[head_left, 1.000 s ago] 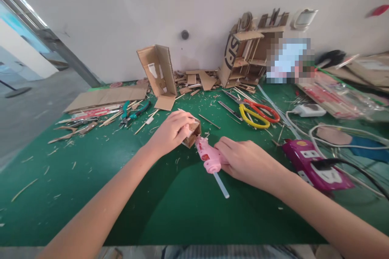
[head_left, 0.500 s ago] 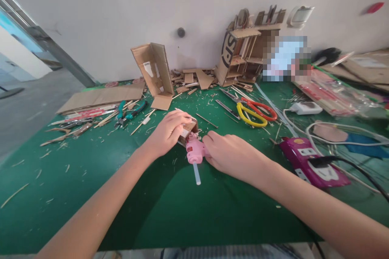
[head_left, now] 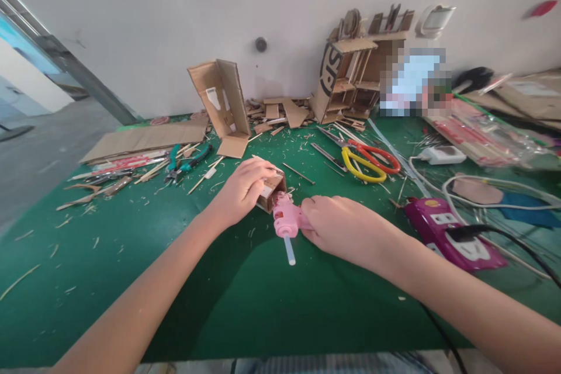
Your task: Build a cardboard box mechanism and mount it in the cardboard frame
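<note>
Fingers of my left hand (head_left: 245, 190) wrap over a small cardboard box (head_left: 275, 188), its open end facing right and toward me. My right hand (head_left: 339, 223) grips the handle of a pink hot glue gun (head_left: 287, 216). The gun's nozzle points away from me at the box's open end; whether the tip touches the cardboard is hidden. From the back of the gun a clear glue stick (head_left: 290, 250) sticks out toward me.
Scissors (head_left: 363, 163), a utility knife (head_left: 328, 156) and pliers (head_left: 186, 165) lie beyond my hands. A folded cardboard piece (head_left: 223, 105) and a cardboard shelf (head_left: 346, 79) stand at the back. At right is a purple power strip (head_left: 451, 234) with cables.
My right hand and the glue gun have shifted slightly right, showing more of the box's open end. My left hand stays on the box.
</note>
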